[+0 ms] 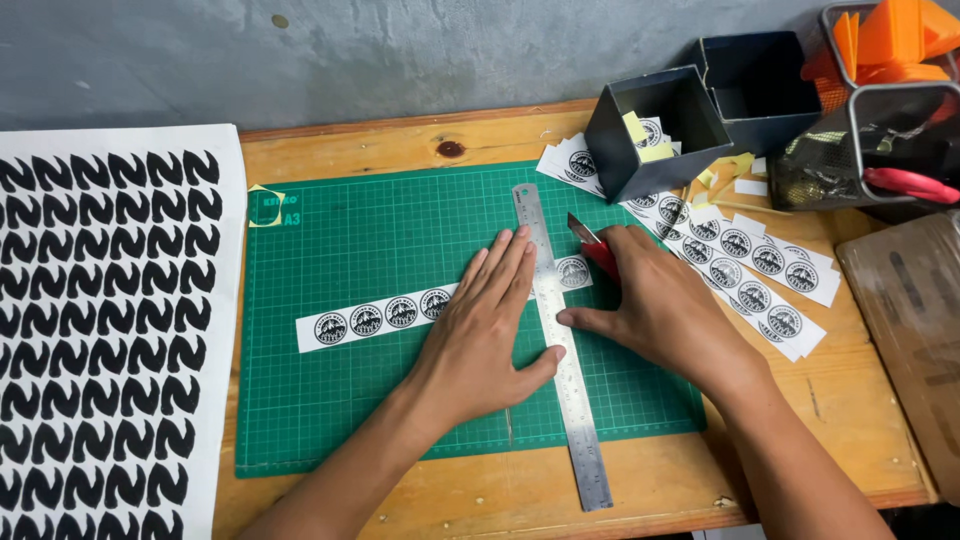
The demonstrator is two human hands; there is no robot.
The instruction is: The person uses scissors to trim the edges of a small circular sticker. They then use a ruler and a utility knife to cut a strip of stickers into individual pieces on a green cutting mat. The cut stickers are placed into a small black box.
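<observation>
Timber tabletop [420, 140] is covered at its centre by a green cutting mat [330, 240], with a large sheet of black wave shapes [100, 320] laid at the left edge. A steel ruler [560, 350] is pressed flat across a white strip of round stickers [380, 315] by the spread left hand [490, 330]. A red-handled knife [590, 245] is gripped in the closed right hand [650, 300], its blade set against the ruler's right edge just above the strip.
</observation>
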